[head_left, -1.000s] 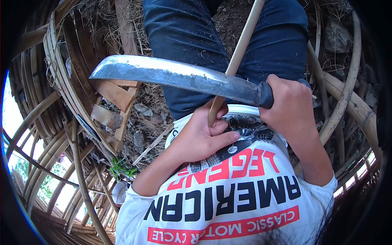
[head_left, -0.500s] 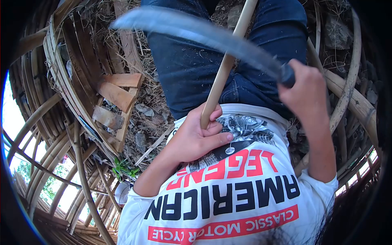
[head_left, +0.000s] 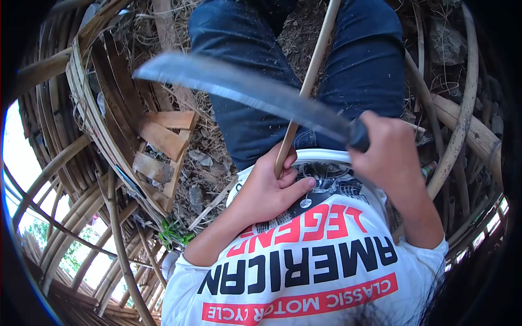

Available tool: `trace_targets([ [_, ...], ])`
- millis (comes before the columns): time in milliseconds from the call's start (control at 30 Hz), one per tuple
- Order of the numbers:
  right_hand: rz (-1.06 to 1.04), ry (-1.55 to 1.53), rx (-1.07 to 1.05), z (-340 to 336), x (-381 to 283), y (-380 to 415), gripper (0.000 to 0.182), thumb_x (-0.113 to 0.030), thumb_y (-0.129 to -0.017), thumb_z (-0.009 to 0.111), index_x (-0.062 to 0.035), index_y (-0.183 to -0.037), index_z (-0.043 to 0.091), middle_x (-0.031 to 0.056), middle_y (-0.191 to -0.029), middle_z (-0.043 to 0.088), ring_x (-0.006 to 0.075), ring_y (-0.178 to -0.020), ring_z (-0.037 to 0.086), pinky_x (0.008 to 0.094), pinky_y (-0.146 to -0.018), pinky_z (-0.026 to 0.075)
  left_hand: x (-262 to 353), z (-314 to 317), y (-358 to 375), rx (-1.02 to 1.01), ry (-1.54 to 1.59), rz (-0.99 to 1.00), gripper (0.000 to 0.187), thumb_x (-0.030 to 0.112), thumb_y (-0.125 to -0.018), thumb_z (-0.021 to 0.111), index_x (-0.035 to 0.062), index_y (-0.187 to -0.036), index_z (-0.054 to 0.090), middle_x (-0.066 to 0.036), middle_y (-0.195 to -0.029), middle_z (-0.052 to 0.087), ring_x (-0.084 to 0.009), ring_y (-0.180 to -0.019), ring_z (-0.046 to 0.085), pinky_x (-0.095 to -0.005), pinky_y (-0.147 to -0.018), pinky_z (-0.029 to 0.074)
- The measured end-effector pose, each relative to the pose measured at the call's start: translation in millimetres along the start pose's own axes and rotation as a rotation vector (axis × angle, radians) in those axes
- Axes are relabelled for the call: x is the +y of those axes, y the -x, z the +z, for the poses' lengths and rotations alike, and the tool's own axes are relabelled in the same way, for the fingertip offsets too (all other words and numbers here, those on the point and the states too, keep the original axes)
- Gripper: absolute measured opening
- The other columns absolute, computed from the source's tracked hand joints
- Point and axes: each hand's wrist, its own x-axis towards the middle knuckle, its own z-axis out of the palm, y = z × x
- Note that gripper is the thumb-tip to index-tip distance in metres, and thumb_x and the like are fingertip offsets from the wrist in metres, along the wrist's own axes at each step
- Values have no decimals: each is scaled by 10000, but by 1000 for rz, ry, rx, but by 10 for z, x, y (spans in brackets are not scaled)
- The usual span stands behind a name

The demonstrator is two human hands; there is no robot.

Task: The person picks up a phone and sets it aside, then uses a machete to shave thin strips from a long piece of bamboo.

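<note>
My left hand [head_left: 277,185] is closed around the lower end of a long, pale bamboo strip [head_left: 314,73], close against my shirt. From there the strip runs away from me between my legs, its far end past the top of the view. My right hand [head_left: 389,149] grips the dark handle of a machete [head_left: 244,93]. Its broad, curved blade points left, slightly smeared by motion, and crosses over the strip in this view. Beneath both lie my dark jeans [head_left: 234,70] and my white printed shirt [head_left: 304,261].
Split bamboo slats [head_left: 81,108] form a curved frame on the left, beside short flat wood pieces [head_left: 163,138]. Bamboo poles [head_left: 459,119] stand at the right near a grey stone [head_left: 447,43]. Dry straw and soil cover the ground, with a small green plant [head_left: 175,233] at lower left.
My right hand and the machete have moved down and left, nearer my body. My left hand keeps its hold on the bamboo strip, which now shows its narrower side.
</note>
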Motion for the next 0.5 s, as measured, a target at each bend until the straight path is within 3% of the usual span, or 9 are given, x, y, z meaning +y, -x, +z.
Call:
trace_targets([
  [33, -34, -12, -15, 57, -37, 13, 243, -195, -657, 753, -37, -770, 608, 162, -654, 645, 351, -633, 667, 435, -616, 526, 0, -10, 15, 7, -58, 4, 312, 37, -830, 703, 20, -972, 425, 47, -748, 329, -16, -563, 302, -199, -509, 286],
  [133, -45, -11, -23, 102, -95, -24, 247, -216, -658, 757, -42, -763, 615, 149, -655, 652, 332, -614, 669, 419, -597, 527, 18, 16, 21, 74, -123, 14, 325, 42, -828, 701, -2, -1016, 439, 37, -759, 350, -25, -576, 319, -201, -518, 301],
  [200, -41, 5, -22, 119, -57, -73, 260, -235, -656, 766, -44, -760, 624, 148, -657, 656, 313, -615, 675, 400, -590, 529, 23, 33, 9, 118, -158, 41, 326, 45, -828, 700, -5, -1021, 442, 27, -762, 369, -33, -588, 326, -210, -522, 310],
  [267, -86, 18, 1, 126, -18, -120, 282, -252, -651, 781, -40, -759, 629, 146, -658, 658, 300, -615, 680, 386, -584, 529, 45, 22, 12, 122, -175, -2, 319, 73, -824, 716, 38, -927, 416, 84, -622, 313, -12, -550, 288, -188, -527, 258],
  [500, -92, 48, -9, 100, -9, -180, 311, -259, -624, 813, -46, -755, 627, 130, -657, 660, 280, -615, 684, 365, -574, 532, 12, -54, 28, 42, -145, -1, 325, 59, -827, 712, 42, -949, 411, 62, -675, 296, -24, -562, 288, -213, -517, 266],
])
